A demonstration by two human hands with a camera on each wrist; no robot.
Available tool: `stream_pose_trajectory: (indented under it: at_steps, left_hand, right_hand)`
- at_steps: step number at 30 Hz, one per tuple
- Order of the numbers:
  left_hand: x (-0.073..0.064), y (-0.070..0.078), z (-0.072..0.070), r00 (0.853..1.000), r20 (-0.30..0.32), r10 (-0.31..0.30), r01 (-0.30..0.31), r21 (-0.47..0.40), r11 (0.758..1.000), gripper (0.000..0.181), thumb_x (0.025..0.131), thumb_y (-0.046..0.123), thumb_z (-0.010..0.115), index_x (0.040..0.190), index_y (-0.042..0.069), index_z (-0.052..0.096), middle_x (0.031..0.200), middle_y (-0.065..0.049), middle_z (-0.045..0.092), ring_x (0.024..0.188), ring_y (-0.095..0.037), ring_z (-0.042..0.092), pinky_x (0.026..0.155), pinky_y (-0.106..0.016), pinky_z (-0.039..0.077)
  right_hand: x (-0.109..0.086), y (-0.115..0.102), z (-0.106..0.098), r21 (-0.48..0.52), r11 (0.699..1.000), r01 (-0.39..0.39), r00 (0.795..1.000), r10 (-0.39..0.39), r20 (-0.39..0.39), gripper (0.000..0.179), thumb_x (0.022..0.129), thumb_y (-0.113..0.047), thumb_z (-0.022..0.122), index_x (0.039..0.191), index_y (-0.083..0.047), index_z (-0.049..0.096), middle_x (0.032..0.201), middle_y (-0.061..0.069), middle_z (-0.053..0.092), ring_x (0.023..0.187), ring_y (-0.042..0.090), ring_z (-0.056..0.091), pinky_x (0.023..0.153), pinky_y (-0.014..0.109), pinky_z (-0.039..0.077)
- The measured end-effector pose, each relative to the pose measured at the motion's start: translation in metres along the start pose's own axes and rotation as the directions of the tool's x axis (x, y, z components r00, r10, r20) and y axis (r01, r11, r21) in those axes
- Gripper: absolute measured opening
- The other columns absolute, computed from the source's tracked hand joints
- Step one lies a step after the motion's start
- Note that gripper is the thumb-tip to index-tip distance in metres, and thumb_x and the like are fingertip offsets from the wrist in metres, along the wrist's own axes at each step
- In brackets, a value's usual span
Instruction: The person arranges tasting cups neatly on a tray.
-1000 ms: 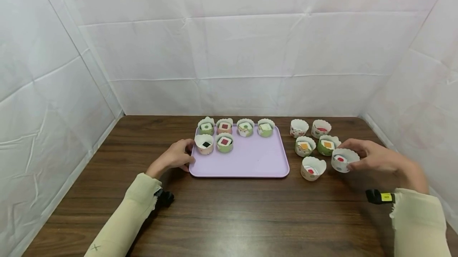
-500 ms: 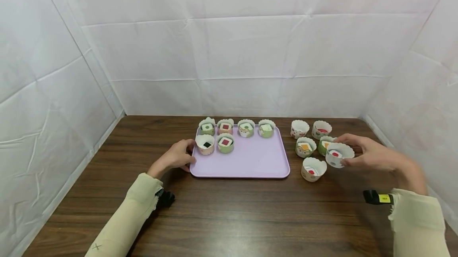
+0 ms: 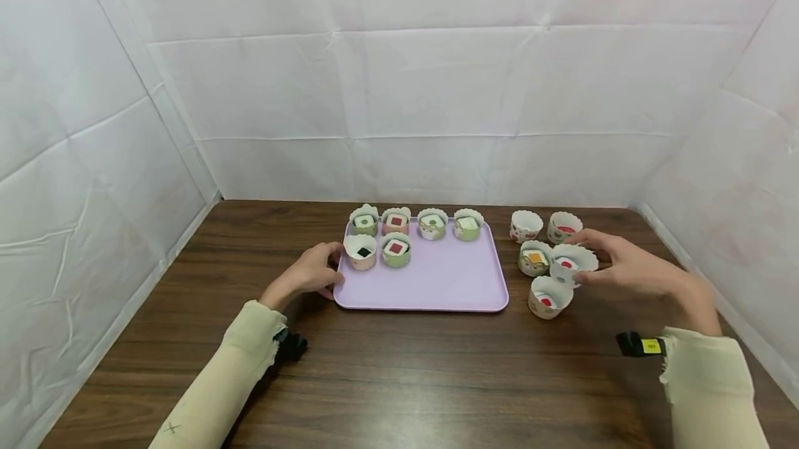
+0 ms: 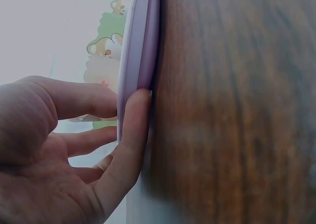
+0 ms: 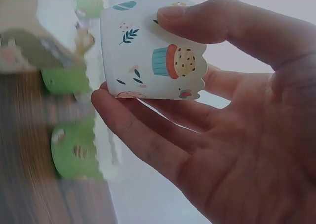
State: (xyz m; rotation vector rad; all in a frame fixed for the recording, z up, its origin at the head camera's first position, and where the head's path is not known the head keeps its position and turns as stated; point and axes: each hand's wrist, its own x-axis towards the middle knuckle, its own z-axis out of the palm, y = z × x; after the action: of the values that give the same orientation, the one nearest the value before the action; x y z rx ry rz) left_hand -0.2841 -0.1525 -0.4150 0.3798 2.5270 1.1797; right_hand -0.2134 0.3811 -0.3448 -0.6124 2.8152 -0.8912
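A lilac tray (image 3: 437, 282) lies on the table, with several paper baking cups standing along its back and left side. My left hand (image 3: 308, 270) grips the tray's left edge; in the left wrist view its fingers (image 4: 133, 122) lie on both sides of the rim (image 4: 134, 46). To the right of the tray, my right hand (image 3: 630, 268) holds a white paper baking cup (image 3: 576, 255) between thumb and fingers. That cup has a printed cupcake pattern (image 5: 163, 61) and a white piece with a red spot inside. It hangs above the other cups and hides a green one.
Near the held cup stand a cup with an orange-topped piece (image 3: 533, 259), a white cup (image 3: 551, 298) in front, and two more cups at the back, one with red inside (image 3: 564, 228). White sheeting (image 3: 437, 88) encloses the wooden table (image 3: 399, 379) at back and sides.
My right hand has carried the white baking cup leftward, from beside the cluster to over the green cup, now covered from view. My left hand keeps its hold on the tray.
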Motion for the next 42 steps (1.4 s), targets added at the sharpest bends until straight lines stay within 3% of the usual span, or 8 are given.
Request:
stream_pose_trajectory:
  at_steps: [6, 9, 13, 22, 26, 31, 38, 42]
  left_hand:
    - [0.000, 0.000, 0.001, 1.000, 0.002, -0.003, 0.003, 0.006, 1.000, 0.057, 0.085, -0.007, 0.064, 0.139, -0.009, 0.050, 0.124, -0.027, 0.053, 0.084, -0.029, 0.068, 0.059, -0.034, 0.067]
    - [0.000, 0.001, 0.000, 1.000, -0.002, -0.006, 0.006, 0.006, 1.000, 0.058, 0.085, -0.007, 0.064, 0.140, -0.008, 0.049, 0.125, -0.027, 0.053, 0.084, -0.029, 0.068, 0.059, -0.034, 0.067]
    - [0.000, 0.001, 0.000, 1.000, -0.004, -0.007, 0.007, 0.004, 1.000, 0.059, 0.085, -0.007, 0.064, 0.141, -0.009, 0.048, 0.125, -0.027, 0.053, 0.085, -0.029, 0.068, 0.059, -0.034, 0.067]
    - [0.000, 0.000, 0.001, 1.000, -0.011, -0.009, 0.009, 0.020, 1.000, 0.058, 0.085, -0.006, 0.064, 0.141, -0.008, 0.048, 0.125, -0.028, 0.050, 0.084, -0.029, 0.067, 0.059, -0.033, 0.066]
    - [0.000, 0.001, 0.001, 1.000, -0.009, -0.008, 0.008, 0.020, 1.000, 0.058, 0.085, -0.006, 0.063, 0.140, -0.008, 0.049, 0.125, -0.028, 0.050, 0.085, -0.030, 0.067, 0.059, -0.033, 0.066]
    - [0.000, 0.002, 0.001, 1.000, -0.010, -0.014, 0.014, 0.024, 1.000, 0.057, 0.085, -0.006, 0.063, 0.140, -0.008, 0.049, 0.126, -0.028, 0.050, 0.087, -0.031, 0.067, 0.059, -0.033, 0.067]
    - [0.000, 0.002, 0.001, 1.000, -0.015, -0.007, 0.007, 0.026, 1.000, 0.057, 0.084, -0.007, 0.063, 0.140, -0.008, 0.050, 0.125, -0.029, 0.049, 0.087, -0.032, 0.067, 0.059, -0.034, 0.067]
    - [0.000, 0.002, 0.001, 1.000, -0.022, -0.011, 0.011, 0.029, 1.000, 0.057, 0.084, -0.007, 0.064, 0.139, -0.008, 0.050, 0.125, -0.029, 0.049, 0.086, -0.032, 0.066, 0.058, -0.033, 0.066]
  right_hand:
    - [0.017, -0.010, 0.010, -0.038, 0.999, 0.035, 0.999, -0.034, 0.004, 0.048, 0.092, -0.026, 0.078, 0.135, -0.017, 0.058, 0.136, 0.007, 0.062, 0.119, 0.007, 0.054, 0.097, 0.028, 0.053]
    - [0.028, -0.016, 0.015, -0.010, 0.998, 0.060, 0.998, -0.060, -0.004, 0.046, 0.092, -0.024, 0.077, 0.134, -0.018, 0.059, 0.130, 0.003, 0.063, 0.114, 0.011, 0.056, 0.094, 0.026, 0.053]
    - [0.042, -0.027, 0.021, -0.005, 0.997, 0.081, 0.996, -0.081, -0.029, 0.049, 0.093, -0.022, 0.077, 0.138, -0.016, 0.057, 0.135, 0.007, 0.062, 0.113, 0.017, 0.056, 0.089, 0.026, 0.053]
    - [0.071, -0.050, 0.040, -0.022, 0.997, 0.071, 0.997, -0.071, -0.007, 0.045, 0.094, -0.026, 0.075, 0.135, -0.018, 0.057, 0.128, 0.005, 0.064, 0.112, 0.021, 0.060, 0.095, 0.030, 0.055]
    - [0.082, -0.058, 0.050, 0.004, 0.994, 0.108, 0.994, -0.108, -0.017, 0.046, 0.094, -0.023, 0.075, 0.135, -0.012, 0.058, 0.129, 0.009, 0.065, 0.103, 0.021, 0.059, 0.086, 0.028, 0.055]
    - [0.100, -0.067, 0.064, -0.015, 0.991, 0.134, 0.991, -0.134, -0.021, 0.050, 0.092, -0.023, 0.076, 0.135, -0.008, 0.057, 0.108, 0.011, 0.068, 0.080, 0.019, 0.056, 0.068, 0.026, 0.052]
    - [0.119, -0.083, 0.082, -0.050, 0.994, 0.098, 0.991, -0.102, -0.085, 0.054, 0.089, -0.024, 0.077, 0.137, -0.009, 0.058, 0.123, 0.016, 0.070, 0.102, 0.028, 0.065, 0.082, 0.037, 0.055]
    - [0.129, -0.091, 0.093, -0.048, 0.997, 0.066, 0.990, -0.071, -0.120, 0.055, 0.088, -0.023, 0.076, 0.138, -0.007, 0.057, 0.123, 0.018, 0.068, 0.101, 0.028, 0.064, 0.082, 0.038, 0.054]
